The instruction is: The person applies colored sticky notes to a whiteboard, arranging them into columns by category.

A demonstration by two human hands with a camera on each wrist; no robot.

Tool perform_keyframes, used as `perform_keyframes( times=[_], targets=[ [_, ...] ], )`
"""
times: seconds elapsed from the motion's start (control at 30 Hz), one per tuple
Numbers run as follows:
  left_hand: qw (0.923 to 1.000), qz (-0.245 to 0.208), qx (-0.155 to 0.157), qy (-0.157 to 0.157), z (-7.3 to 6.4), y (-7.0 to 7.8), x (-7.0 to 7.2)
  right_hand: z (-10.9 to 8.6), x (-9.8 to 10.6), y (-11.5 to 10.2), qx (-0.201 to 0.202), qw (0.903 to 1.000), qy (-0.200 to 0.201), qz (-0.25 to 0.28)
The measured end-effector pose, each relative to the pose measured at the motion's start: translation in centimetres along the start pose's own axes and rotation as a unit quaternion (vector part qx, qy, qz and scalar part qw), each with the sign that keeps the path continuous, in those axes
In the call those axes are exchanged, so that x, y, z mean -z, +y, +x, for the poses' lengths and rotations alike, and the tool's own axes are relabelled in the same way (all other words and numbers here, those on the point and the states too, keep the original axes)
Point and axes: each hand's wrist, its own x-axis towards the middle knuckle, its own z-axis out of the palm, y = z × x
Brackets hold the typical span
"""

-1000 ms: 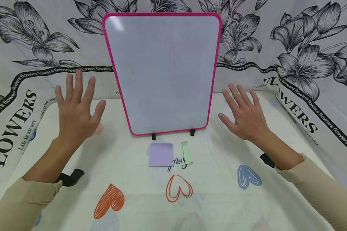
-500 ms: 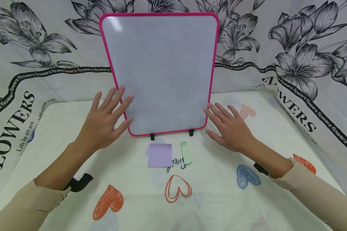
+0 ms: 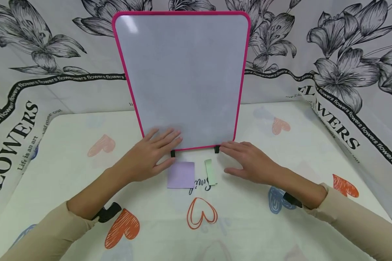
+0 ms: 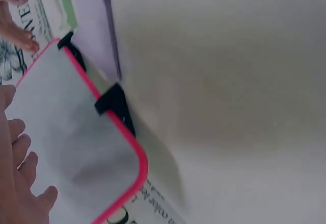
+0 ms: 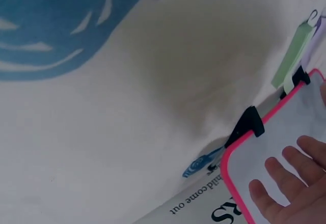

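A whiteboard (image 3: 183, 72) with a pink frame stands upright on two black feet (image 3: 217, 149) at the back middle. My left hand (image 3: 143, 157) is in front of its lower left corner, fingers stretched out across the board's face in the head view. Its thumb reaches over the top left of a purple sticky-note pad (image 3: 183, 177). My right hand (image 3: 253, 163) is at the lower right corner, its fingertips by the right foot. Both hands hold nothing. Between them lies a narrow green sticky-note strip (image 3: 210, 172). In the right wrist view the fingers (image 5: 288, 178) are spread over the board.
A white tablecloth (image 3: 156, 232) with printed hearts covers the table. Behind and at both sides hangs cloth (image 3: 98, 92) with flower prints and lettering. Black straps (image 3: 109, 212) show at the sleeve ends.
Both hands have come down and inward from raised, spread positions at either side of the whiteboard to its lower corners. The board, purple pad and green strip stay where they were.
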Motion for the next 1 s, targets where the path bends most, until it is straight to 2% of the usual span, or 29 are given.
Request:
perform_keyframes(
  times=[0.2, 0.3, 0.5, 0.7, 1.0],
  targets=[
    [0.9979, -0.01, -0.009, -0.063, 0.6, 1.8, -1.9, 0.1, -0.5, -0.8, 0.014, 0.9986, -0.023, 0.046],
    [0.9962, -0.012, -0.011, -0.085, 0.7, 2.5, -2.6, 0.1, -0.8, -1.1, 0.015, 0.9974, -0.036, 0.061],
    [0.9917, -0.018, -0.022, -0.125, 0.8, 3.6, -3.6, 0.2, -1.3, -1.6, 0.036, 0.9969, -0.044, 0.055],
    [0.989, -0.021, -0.037, -0.142, 0.7, 4.5, -4.0, 0.4, -2.1, -1.8, 0.063, 0.997, -0.034, 0.029],
    [0.9864, -0.009, -0.04, -0.159, 1.0, 5.1, -4.5, 0.5, -3.2, -2.2, 0.085, 0.9961, -0.022, -0.008]
  ],
)
